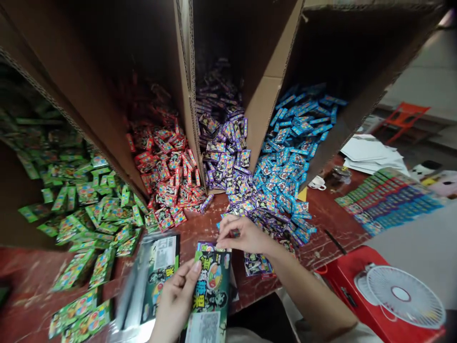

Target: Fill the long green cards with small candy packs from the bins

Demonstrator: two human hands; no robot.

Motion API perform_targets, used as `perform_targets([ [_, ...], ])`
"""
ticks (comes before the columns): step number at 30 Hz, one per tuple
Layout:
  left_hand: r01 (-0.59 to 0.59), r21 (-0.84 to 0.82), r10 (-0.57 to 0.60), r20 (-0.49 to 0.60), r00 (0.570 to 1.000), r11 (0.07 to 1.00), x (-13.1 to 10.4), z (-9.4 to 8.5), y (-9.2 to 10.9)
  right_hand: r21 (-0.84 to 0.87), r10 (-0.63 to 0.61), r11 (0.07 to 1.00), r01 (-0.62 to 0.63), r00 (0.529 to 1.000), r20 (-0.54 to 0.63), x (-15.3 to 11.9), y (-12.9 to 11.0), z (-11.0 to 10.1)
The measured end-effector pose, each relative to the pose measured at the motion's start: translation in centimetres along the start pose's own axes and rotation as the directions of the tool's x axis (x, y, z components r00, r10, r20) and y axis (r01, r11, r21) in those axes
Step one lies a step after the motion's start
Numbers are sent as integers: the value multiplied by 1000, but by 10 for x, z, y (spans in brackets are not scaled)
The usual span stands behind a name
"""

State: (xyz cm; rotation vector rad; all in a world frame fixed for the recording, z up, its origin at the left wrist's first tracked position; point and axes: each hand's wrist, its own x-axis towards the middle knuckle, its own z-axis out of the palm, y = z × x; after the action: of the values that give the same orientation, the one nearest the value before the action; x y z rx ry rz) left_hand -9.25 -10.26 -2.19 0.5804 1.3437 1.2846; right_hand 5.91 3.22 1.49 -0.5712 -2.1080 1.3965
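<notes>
The green-and-black pouch (213, 289) is held in front of the body, its left edge pinched between the thumb and fingers of the left hand (175, 296). Its long axis is pointed away from the body. At its far end a purple packet (205, 246) is seen, just left of the nearer right hand (245, 234), whose fingers are bent together; whether anything is gripped there cannot be told.

The left hand (175, 299) holds a green pouch (210, 291) near the right hand (245, 234).
</notes>
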Motion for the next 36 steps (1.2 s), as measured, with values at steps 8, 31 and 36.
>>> perform_targets([
  [8, 15, -19, -15, -11, 1000, 1000, 11, -7, -1, -163, 144, 955, -248, 867, -476, 38, 45, -84],
  [31, -76, 52, 75, 20, 997, 996, 11, -6, -15, 466, 187, 881, -78, 963, -193, 13, 28, -6],
  [36, -116, -37, 114, -54, 992, 993, -8, -11, -14, 391, 135, 920, 18, 923, -361, 18, 26, 37],
])
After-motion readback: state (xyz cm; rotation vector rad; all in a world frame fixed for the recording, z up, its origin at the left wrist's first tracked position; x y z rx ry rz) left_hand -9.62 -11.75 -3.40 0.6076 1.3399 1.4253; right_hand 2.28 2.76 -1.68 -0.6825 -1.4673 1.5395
